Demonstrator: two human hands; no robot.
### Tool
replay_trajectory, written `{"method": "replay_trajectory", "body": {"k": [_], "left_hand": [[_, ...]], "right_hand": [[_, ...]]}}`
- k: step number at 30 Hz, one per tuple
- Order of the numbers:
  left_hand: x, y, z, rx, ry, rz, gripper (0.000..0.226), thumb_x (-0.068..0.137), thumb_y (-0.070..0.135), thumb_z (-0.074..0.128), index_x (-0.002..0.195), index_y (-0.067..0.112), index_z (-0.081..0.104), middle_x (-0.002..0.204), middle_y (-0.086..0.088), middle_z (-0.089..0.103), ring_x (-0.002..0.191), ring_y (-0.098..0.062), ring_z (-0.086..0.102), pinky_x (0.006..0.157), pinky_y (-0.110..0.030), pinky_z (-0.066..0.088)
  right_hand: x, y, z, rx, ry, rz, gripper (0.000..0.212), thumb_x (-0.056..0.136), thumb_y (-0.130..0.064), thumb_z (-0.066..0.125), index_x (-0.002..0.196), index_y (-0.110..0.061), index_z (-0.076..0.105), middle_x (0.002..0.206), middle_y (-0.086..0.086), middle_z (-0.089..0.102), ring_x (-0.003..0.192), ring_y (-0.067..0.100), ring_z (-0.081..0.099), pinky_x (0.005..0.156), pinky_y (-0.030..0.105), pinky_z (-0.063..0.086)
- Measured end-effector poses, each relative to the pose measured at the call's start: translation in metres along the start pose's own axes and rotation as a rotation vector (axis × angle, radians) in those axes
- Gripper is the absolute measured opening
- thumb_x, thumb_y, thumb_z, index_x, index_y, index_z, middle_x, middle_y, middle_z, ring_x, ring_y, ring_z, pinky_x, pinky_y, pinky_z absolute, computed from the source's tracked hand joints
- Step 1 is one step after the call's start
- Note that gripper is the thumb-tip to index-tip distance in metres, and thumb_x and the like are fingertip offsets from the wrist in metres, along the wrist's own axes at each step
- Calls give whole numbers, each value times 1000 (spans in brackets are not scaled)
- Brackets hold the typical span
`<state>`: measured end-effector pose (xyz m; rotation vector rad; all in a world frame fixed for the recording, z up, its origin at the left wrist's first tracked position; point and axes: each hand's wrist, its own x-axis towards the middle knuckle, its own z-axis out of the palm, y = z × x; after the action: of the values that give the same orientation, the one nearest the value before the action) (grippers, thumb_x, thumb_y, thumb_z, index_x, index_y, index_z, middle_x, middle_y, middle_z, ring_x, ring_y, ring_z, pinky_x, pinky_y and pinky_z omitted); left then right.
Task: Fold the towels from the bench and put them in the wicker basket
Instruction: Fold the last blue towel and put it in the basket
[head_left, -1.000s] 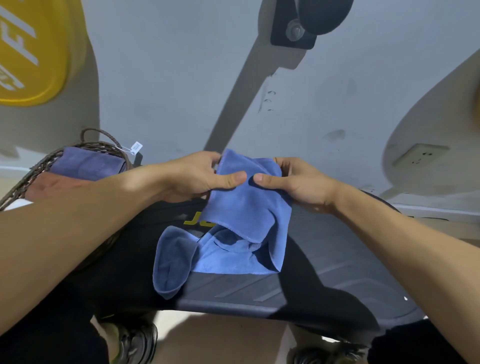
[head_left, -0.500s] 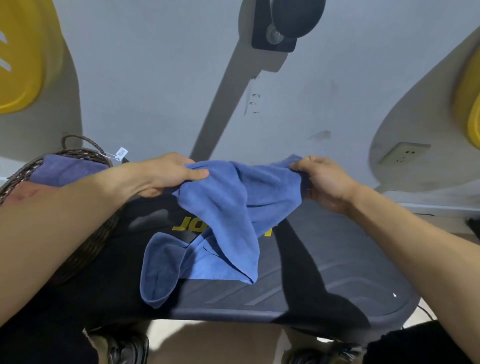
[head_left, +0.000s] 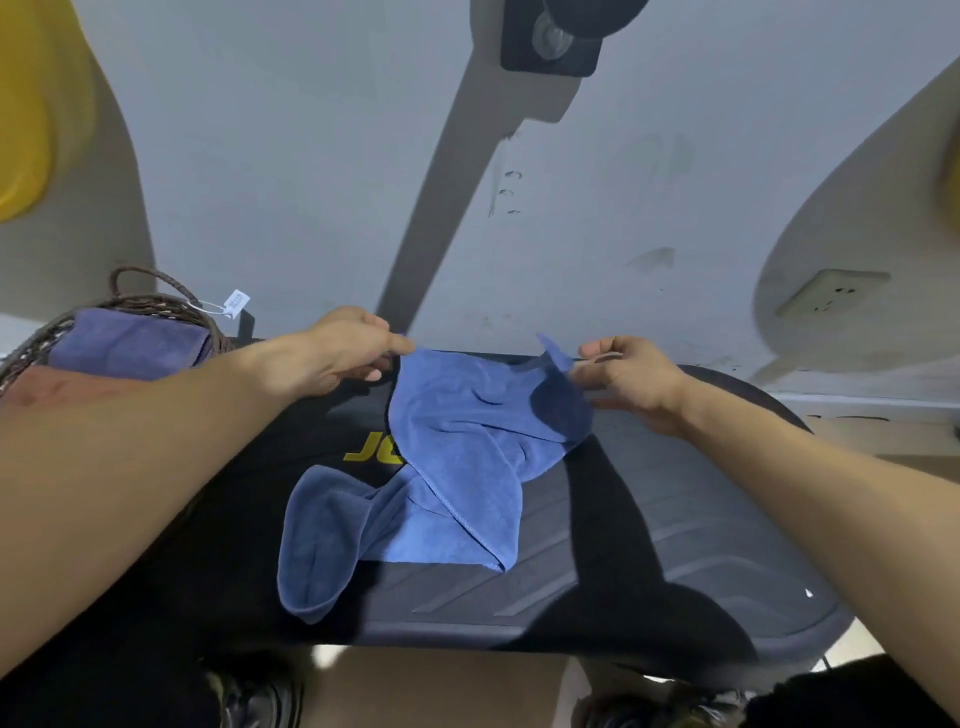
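A blue towel (head_left: 467, 441) lies rumpled on the black bench (head_left: 649, 545), its far edge stretched between my hands. My left hand (head_left: 337, 351) pinches the towel's far left corner. My right hand (head_left: 623, 374) pinches the far right corner, which sticks up a little. A second fold of blue cloth (head_left: 322, 540) hangs toward the bench's near edge. The wicker basket (head_left: 156, 304) stands at the left end of the bench with a folded purple towel (head_left: 124, 343) inside.
A grey wall rises right behind the bench, with a wall socket (head_left: 826, 293) at the right and a black mount (head_left: 550, 41) at the top. Yellow discs (head_left: 21, 130) hang at the left edge. My shoes (head_left: 260, 696) show below the bench.
My hands have moved apart from the towel's middle to its far corners, spreading the far edge wide and lowering it onto the bench.
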<state>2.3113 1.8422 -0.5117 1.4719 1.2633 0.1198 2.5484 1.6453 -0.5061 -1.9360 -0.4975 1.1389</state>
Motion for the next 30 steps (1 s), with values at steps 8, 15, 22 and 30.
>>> {"method": "replay_trajectory", "body": {"k": [8, 15, 22, 30], "left_hand": [[-48, -52, 68, 671, -278, -175, 43, 80, 51, 64, 67, 14, 48, 50, 0, 48, 40, -16, 41, 45, -22, 34], [-53, -75, 94, 754, -150, 78, 52, 93, 25, 62, 53, 13, 30, 56, -2, 33, 62, -19, 38, 61, -31, 32], [-35, -58, 64, -64, 148, -202, 19, 92, 10, 46, 94, -2, 60, 89, -20, 64, 78, -33, 63, 78, -44, 56], [-31, -70, 23, -75, 173, -276, 40, 99, 37, 51, 97, -1, 62, 86, -16, 66, 69, -28, 59, 60, -37, 54]], "right_hand": [[8, 55, 23, -329, -70, 364, 26, 79, -7, 78, 100, -5, 63, 80, 8, 57, 65, 19, 54, 53, 30, 48], [13, 50, 41, -682, -40, 146, 19, 77, -24, 77, 80, -14, 62, 72, 3, 60, 52, 19, 54, 48, 24, 44], [13, 33, 35, 37, 146, 7, 7, 81, -11, 64, 84, -7, 59, 78, 10, 63, 62, 21, 65, 58, 37, 60], [12, 33, 26, 94, 196, 331, 32, 96, -32, 59, 114, -5, 61, 86, 11, 60, 60, 22, 55, 46, 27, 50]]}}
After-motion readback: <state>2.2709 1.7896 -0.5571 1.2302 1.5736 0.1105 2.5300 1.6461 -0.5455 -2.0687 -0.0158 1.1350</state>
